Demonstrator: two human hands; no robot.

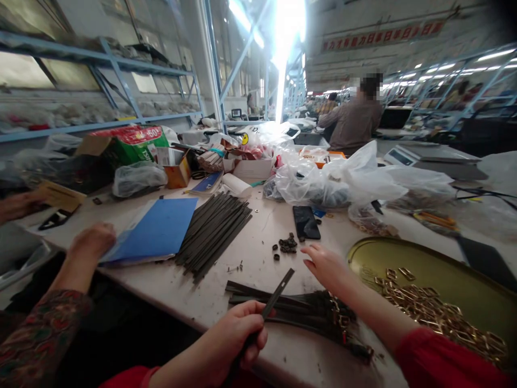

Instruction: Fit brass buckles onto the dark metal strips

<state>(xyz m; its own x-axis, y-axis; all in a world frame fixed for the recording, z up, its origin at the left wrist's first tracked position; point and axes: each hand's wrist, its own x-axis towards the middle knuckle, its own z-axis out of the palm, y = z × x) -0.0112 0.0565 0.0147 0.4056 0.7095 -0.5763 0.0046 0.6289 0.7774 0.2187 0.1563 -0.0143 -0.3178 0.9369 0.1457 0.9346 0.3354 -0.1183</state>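
Note:
My left hand [238, 334] is closed around a dark strap [278, 292], whose holed tip points up and away. My right hand [325, 264] is over the table with its fingers stretched out, close to a small pile of dark loops [288, 244]. Nothing shows between those fingers. Beneath my right forearm lies a bundle of dark straps [283, 311] with gold buckles [338, 318] at one end. More dark straps [218, 229] are spread left of the loops. Gold buckles [436, 310] fill part of an olive tray [371, 248] on the right.
A co-worker's hand [95, 240] rests by a blue folder [161, 229] at the left; another hand [20, 205] is behind it. A black phone [307, 222] lies beyond the loops. Plastic bags [323, 178], boxes and a scale [399, 156] line the back. Another person [355, 124] sits farther off.

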